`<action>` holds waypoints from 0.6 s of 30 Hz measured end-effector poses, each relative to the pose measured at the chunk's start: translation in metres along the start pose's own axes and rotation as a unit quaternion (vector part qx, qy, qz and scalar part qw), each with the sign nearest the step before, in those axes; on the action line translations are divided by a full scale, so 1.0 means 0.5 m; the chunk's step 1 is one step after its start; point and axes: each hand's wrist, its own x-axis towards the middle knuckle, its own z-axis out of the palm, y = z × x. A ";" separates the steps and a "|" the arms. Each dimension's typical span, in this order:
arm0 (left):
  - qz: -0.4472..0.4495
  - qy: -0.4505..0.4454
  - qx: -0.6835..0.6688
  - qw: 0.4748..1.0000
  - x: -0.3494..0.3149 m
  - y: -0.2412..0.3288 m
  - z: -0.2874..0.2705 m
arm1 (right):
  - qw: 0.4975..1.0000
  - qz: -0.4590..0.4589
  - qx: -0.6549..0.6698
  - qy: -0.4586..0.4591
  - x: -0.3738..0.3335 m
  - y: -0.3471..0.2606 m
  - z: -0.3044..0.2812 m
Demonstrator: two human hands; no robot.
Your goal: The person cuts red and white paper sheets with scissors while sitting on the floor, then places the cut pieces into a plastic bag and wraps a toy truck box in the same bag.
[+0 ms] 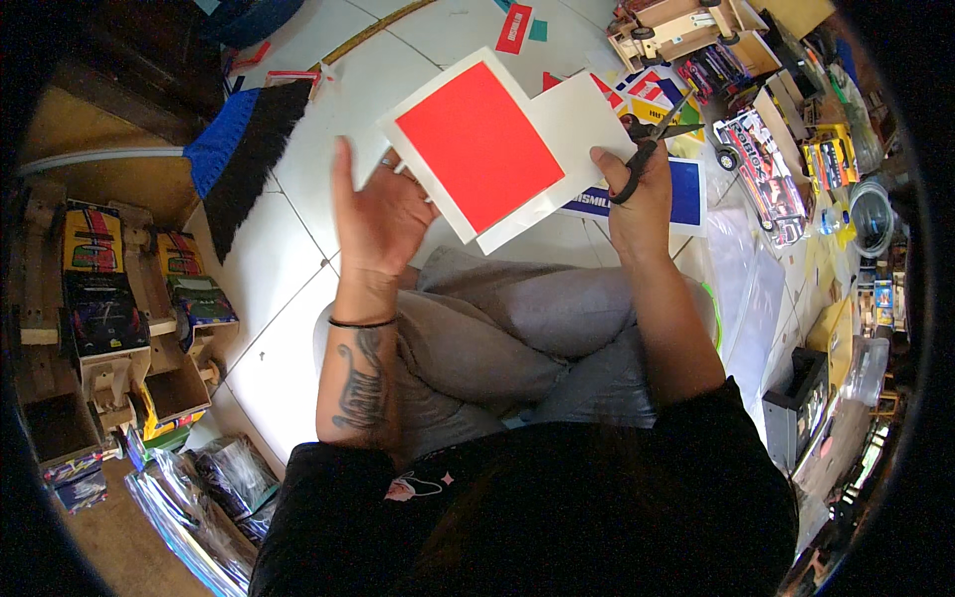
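A bright red rectangle with a white border, a sticker sheet [479, 149], is held up above my crossed legs. It overlaps a plain white sheet [577, 124] that reaches to my right thumb. My right hand [642, 194] grips this white sheet's edge together with black-handled scissors [639, 164], whose blades stand apart and point up and right, away from the sheets. At the left edge of the sticker sheet is my left hand [383, 219], palm showing and thumb spread upward. Its fingertips are partly hidden at the sheet's edge, and it does not grip the sheet.
Blue printed sheet [686, 189] and colourful stickers [652, 95] lie beyond my right hand. Wooden toy trucks [761, 179] crowd the right; more toy trucks [104, 269] stand at left beside a blue-and-black broom [249, 149]. Clear plastic sheets [736, 289] lie by my right knee.
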 end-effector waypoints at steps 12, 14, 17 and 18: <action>0.275 0.158 0.517 0.795 0.004 0.008 -0.020 | 0.955 0.017 -0.258 -0.146 -0.017 -0.004 0.007; 0.266 0.190 0.516 0.792 -0.001 0.028 -0.021 | 0.921 0.090 -0.286 -0.248 -0.025 -0.010 0.008; 0.256 0.199 0.482 0.814 -0.004 0.039 -0.017 | 0.834 0.248 -0.229 -0.436 -0.041 -0.007 0.016; 0.247 0.204 0.470 0.822 -0.005 0.041 -0.016 | 0.819 0.244 -0.246 -0.457 -0.045 -0.005 0.019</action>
